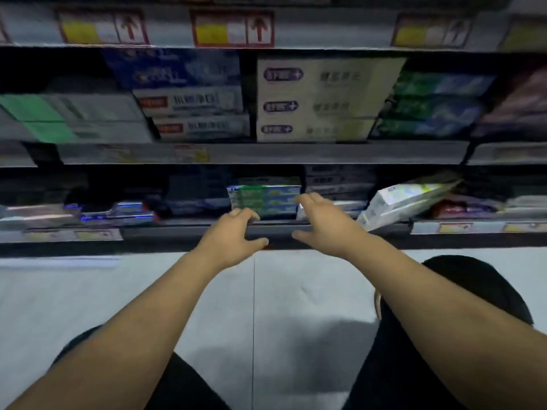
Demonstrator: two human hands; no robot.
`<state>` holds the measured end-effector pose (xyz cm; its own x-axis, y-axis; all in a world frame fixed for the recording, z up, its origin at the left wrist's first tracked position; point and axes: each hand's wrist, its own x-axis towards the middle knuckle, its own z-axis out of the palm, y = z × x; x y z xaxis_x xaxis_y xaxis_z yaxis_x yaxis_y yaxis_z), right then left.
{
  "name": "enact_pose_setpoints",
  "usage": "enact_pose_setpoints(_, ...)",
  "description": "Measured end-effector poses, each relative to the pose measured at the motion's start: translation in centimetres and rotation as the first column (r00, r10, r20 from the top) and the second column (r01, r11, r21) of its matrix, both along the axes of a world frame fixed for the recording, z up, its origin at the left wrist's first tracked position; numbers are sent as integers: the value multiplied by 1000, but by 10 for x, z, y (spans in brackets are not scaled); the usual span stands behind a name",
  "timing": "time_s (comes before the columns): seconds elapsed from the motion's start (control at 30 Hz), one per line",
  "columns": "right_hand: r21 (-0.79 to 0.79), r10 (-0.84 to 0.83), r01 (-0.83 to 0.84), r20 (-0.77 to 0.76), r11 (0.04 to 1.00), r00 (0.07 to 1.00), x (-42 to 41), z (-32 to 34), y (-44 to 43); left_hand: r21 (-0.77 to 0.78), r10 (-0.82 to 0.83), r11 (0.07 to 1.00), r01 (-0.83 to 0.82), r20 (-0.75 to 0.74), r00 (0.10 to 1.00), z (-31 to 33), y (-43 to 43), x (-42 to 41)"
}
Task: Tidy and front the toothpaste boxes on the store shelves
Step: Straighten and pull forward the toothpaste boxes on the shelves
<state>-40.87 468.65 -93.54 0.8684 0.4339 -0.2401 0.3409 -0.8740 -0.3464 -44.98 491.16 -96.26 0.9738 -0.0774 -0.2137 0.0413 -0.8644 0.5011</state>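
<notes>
While our left hand (233, 235) hooked curled fingers (247, 216) over the shelf rail (165, 233), thumb beneath, our right hand (322, 223) lay outstretched, fingers (307, 199) loosely spread at the right edge of the green toothpaste boxes (263, 199); through the blur we could not tell contact.

Item: green toothpaste boxes, stacked flat, centre of the lower shelf, just behind the rail. Long rectangular cartons, thin glossy card, likely slick.

Item: white box (408, 199), tilted, low corner at the rail, near our right forearm.

Risk, as we judged it: a sideways arm sweep could tip the white box onto the floor (118, 291); dragging one slick carton could skew the stack.
</notes>
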Motion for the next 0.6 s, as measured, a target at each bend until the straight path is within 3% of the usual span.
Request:
enact_pose_setpoints(0.13, 119, -62, 61, 1, 991, 998, -40, 20, -23, -22, -21, 1000, 22, 38, 999, 10, -46, -41)
enact_pose_setpoints(0.23, 127, -72, 64, 63, 990, 995, -60, 37, -53, 80, -98, 992, 93, 62, 993, 31, -82, -63)
enact_pose_setpoints(0.4, 141, -218, 203, 101, 969, 971, -74, 51, -94, 124, -120, 987, 103, 140, 983, 63, -122, -58)
enact_pose_setpoints(0.6, 295, -316, 262, 150, 919, 937, -76, 54, -107, 140, -150, 983, 119, 237, 960, 80, -143, -40)
